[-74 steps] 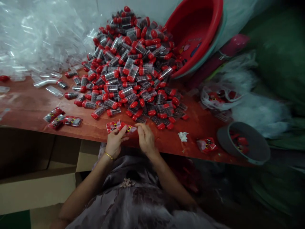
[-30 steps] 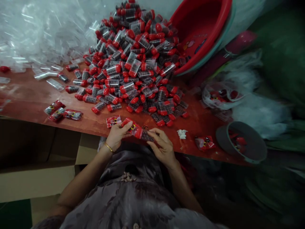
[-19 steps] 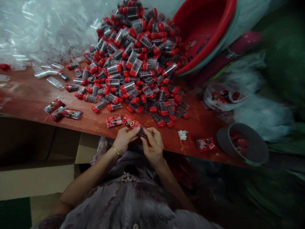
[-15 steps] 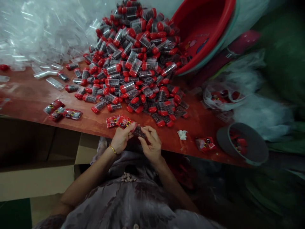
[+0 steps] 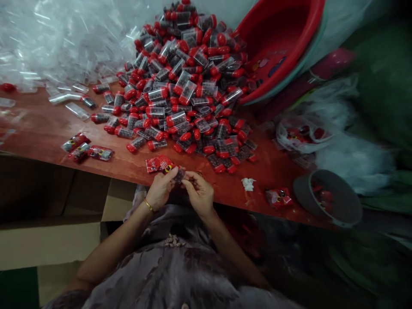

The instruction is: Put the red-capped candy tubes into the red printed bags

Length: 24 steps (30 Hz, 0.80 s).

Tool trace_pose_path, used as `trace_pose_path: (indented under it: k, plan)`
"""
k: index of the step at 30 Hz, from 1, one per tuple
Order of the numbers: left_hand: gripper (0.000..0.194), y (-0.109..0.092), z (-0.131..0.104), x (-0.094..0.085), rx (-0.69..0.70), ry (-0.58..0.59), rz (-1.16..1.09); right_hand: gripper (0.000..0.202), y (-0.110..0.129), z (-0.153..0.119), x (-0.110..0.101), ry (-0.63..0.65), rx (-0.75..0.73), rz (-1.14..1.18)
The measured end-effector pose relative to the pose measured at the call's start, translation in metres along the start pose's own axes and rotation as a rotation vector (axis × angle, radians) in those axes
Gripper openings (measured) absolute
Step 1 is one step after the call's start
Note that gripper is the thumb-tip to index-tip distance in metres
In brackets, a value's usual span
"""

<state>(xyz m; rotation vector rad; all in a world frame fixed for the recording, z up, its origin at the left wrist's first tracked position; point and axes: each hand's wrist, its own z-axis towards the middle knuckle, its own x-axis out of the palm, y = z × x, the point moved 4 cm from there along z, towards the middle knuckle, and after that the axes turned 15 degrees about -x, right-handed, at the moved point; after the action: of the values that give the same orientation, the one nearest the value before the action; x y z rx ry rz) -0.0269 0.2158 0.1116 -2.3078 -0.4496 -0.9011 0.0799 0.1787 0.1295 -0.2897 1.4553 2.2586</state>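
Between my two hands is a small clear plastic case with a dark pattern or contents, held over the table's front edge. The fingers of my left hand are closed round its left part and hide most of that side. My right hand pinches the other end between thumb and fingers. Just beyond my left fingers, red printed packets lie on the tabletop. Behind them rises a large heap of clear cases with red caps.
Loose clear sleeves and a pile of clear plastic spread over the left. Several red packets lie nearer. To the right are a tilted red basin, a white scrap, another packet and a grey bowl.
My right hand has shifted slightly left, closer to my left hand. The held case shows less of its length between them. The whole view has moved a little.
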Motion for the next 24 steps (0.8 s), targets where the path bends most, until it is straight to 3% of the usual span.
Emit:
trace_pose_path:
  k: [3, 6, 9, 11, 13, 16, 20, 22, 24]
  plan:
    - [0.037, 0.004, -0.002, -0.01, -0.013, -0.011, -0.023, 0.017, 0.005, 0.01, 0.017, -0.005, -0.06, -0.058]
    - [0.029, -0.013, -0.003, -0.028, -0.036, -0.044, -0.064, 0.018, 0.009, 0.023, 0.023, 0.076, -0.145, -0.176]
    - [0.016, -0.055, -0.006, -0.062, 0.009, -0.193, -0.201, 0.022, 0.0, 0.035, -0.005, 0.047, -0.153, -0.327]
    - [0.031, -0.083, -0.01, -0.085, 0.098, -0.309, -0.296, 0.028, -0.013, 0.038, -0.034, 0.02, -0.097, -0.616]
    - [0.047, -0.097, -0.012, -0.097, 0.166, -0.349, -0.284, 0.034, -0.029, 0.037, -0.058, 0.048, 0.015, -0.944]
    - [0.044, -0.089, -0.01, -0.091, 0.304, -0.446, 0.059, 0.035, -0.048, 0.029, -0.07, 0.142, 0.023, -1.126]
    - [0.038, -0.064, -0.001, -0.057, 0.607, -0.664, 1.035, 0.034, -0.057, 0.019, -0.066, 0.25, -0.171, -1.01]
    - [0.035, -0.054, 0.008, -0.049, 0.629, -0.692, 1.409, 0.036, -0.058, 0.016, -0.067, 0.302, -0.256, -0.908]
    - [0.033, -0.049, 0.016, -0.049, 0.613, -0.659, 1.595, 0.041, -0.055, 0.013, -0.072, 0.298, -0.312, -0.839]
